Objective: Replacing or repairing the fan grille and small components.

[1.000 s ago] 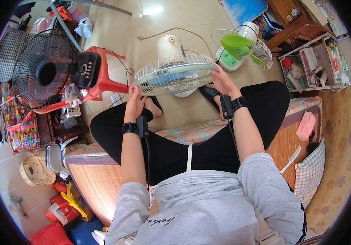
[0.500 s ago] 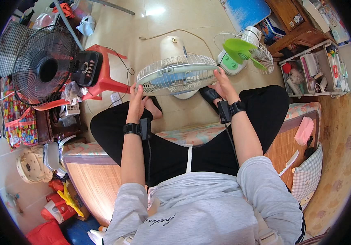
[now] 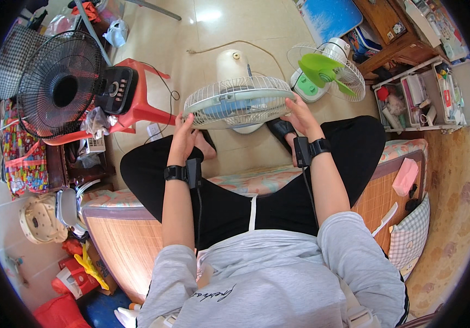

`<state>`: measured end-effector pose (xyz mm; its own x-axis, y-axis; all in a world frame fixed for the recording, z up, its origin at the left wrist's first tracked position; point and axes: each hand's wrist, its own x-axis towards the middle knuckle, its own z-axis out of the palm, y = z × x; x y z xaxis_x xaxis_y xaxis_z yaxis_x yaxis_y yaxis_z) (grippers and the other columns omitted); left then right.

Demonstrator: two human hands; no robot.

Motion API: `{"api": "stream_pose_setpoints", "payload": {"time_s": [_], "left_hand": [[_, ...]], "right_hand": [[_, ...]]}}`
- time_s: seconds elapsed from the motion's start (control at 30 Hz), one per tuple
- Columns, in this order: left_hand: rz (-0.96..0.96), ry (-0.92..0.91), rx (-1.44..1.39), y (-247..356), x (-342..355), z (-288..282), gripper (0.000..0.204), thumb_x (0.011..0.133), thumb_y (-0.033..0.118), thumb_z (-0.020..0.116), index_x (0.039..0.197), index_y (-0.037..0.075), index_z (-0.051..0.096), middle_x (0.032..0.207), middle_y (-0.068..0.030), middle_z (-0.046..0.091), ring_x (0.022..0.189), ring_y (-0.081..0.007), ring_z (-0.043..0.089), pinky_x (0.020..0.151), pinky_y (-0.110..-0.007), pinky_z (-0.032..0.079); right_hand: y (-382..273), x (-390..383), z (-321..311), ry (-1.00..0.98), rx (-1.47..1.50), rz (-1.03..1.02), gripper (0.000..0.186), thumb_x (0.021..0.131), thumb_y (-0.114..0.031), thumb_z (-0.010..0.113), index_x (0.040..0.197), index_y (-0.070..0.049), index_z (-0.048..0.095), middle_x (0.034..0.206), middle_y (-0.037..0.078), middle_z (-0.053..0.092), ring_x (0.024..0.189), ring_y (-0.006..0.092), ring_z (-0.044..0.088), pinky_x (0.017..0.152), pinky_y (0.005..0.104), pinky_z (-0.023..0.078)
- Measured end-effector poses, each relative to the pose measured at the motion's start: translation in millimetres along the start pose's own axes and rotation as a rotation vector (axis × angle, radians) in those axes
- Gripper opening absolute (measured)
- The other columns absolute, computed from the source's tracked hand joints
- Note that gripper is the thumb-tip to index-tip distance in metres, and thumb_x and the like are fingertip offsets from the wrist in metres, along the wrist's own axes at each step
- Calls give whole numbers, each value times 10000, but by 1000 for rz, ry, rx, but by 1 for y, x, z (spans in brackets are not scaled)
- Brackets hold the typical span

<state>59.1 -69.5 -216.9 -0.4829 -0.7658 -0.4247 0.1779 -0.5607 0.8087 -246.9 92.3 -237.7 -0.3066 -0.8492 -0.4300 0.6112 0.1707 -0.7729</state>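
In front of my knees stands a white electric fan (image 3: 230, 64) with a round wire cage (image 3: 213, 112) and pale blue blades (image 3: 240, 105) inside. My left hand (image 3: 182, 133) grips the left side of the cage rim, fingers curled over it. On the opposite side my right hand (image 3: 302, 116) holds the same rim between thumb and fingers. The fan's motor housing points away from me, and its base on the floor is partly hidden by the cage. Both wrists carry black bands with small boxes and cables.
At the left, a black fan (image 3: 62, 90) rests on a red plastic stool (image 3: 146, 103). A small fan with green blades (image 3: 319, 68) stands to the right, near a storage rack (image 3: 410, 127). A pale cord (image 3: 257, 45) curves over the tiled floor. I sit on a mat-covered bed (image 3: 120, 240).
Both hands keep their hold on the cage. The view has shifted very slightly; nothing else visibly differs.
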Motion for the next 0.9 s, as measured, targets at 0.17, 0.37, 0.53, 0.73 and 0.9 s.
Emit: {"api": "stream_pose_setpoints", "payload": {"time_s": [0.17,0.37,0.53,0.73,0.9], "left_hand": [[-24,-47,-65,6,-2,0,749,777,290,661,1331,86,198,1287,-94,370,1204,-223,348,1018,-430,193],[-6,11,-55,6,-6,8,569,828,321,592,1264,107,294,1260,-67,417,1187,-204,371,975,-425,258],[8,42,19,8,-8,15,798,771,375,655,1345,120,162,1351,-111,281,1280,-254,222,1018,-491,144],[25,39,137,14,-9,20,863,748,475,637,1378,148,147,1393,-132,220,1302,-281,175,1020,-511,123],[43,59,160,15,-6,19,856,750,491,626,1375,147,152,1389,-137,223,1300,-286,176,1019,-511,126]], "right_hand": [[-10,-5,7,-38,-16,6,993,680,-390,755,1368,-65,117,1347,146,297,1236,290,303,969,554,221],[-3,7,-3,-3,-205,-44,941,710,-397,728,1354,-20,155,1310,158,342,1203,256,346,993,410,270],[-9,0,9,18,-330,-144,901,727,-432,701,1326,32,213,1273,171,390,1189,227,358,993,300,271],[-14,-3,21,112,-533,-214,799,798,-469,607,1325,5,238,1260,173,407,1186,235,367,997,323,268],[-16,-2,33,119,-615,-375,674,856,-442,527,1329,-45,258,1335,172,309,1244,258,285,1030,340,221]]}}
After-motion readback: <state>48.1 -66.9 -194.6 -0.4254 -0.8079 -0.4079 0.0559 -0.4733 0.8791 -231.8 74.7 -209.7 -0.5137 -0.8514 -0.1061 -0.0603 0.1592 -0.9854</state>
